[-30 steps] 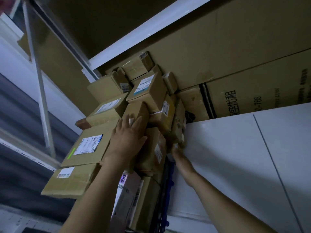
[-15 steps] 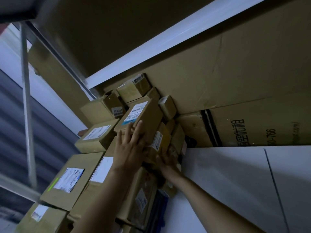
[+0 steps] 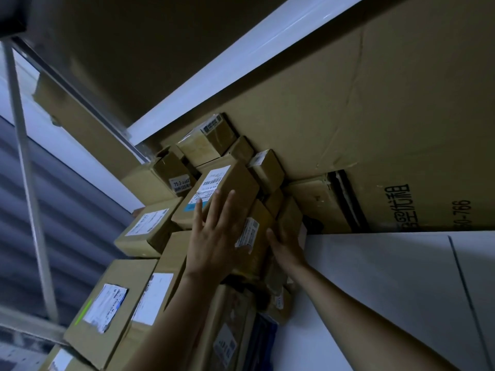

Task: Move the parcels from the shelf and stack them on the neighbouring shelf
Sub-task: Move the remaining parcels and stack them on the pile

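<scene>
Printed text legible in dim light

On the printed carton (image 3: 428,196) at the right, the digits "-766" are printed sideways, preceded by what may be a "0"; beside them a row of Chinese characters is printed, too blurred to be read with certainty. On the rear-left parcel (image 3: 160,175), a small white sticker (image 3: 181,183) is marked with a number beginning "75", and the later digits cannot be made out. A barcode and lines of fine print are carried on the shipping label (image 3: 207,187) of the middle parcel (image 3: 235,183), but no word can be read. The white labels on the other parcels are too blurred to be read.
</scene>
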